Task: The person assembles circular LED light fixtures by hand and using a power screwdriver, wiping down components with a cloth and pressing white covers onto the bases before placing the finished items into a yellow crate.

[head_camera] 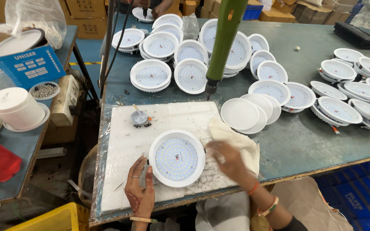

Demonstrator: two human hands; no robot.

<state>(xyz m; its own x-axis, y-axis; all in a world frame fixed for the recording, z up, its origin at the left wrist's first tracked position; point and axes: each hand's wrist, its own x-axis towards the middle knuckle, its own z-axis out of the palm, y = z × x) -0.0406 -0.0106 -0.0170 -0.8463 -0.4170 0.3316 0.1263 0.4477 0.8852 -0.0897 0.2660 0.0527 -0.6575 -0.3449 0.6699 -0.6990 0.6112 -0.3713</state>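
Head view looks down on a white foam pad [125,145] wrapped in plastic at the near edge of a green table [313,141]. One round lamp [177,158] lies face up in the middle of the pad, its dotted LED board showing and no diffuser over it. The left hand [140,190] rests on the pad just left of the lamp, fingers loosely curled and touching its rim, gripping nothing that I can make out. The right hand [228,158] is blurred, just right of the lamp over a cream cloth [236,137]; I cannot tell whether it is closed on anything. A green driver [223,42] hangs above the far edge of the pad, untouched, and a small dish [138,118] with a stick in it sits on the pad beyond the lamp. Plain white discs [245,113] are stacked just right of the pad. Farther off, many open lamps [185,60] lie in heaps showing the same bare boards, and to the far right more lamps [352,81] lie facing the other way. By the look of it, this piece is mid-way and most of the pile is left.
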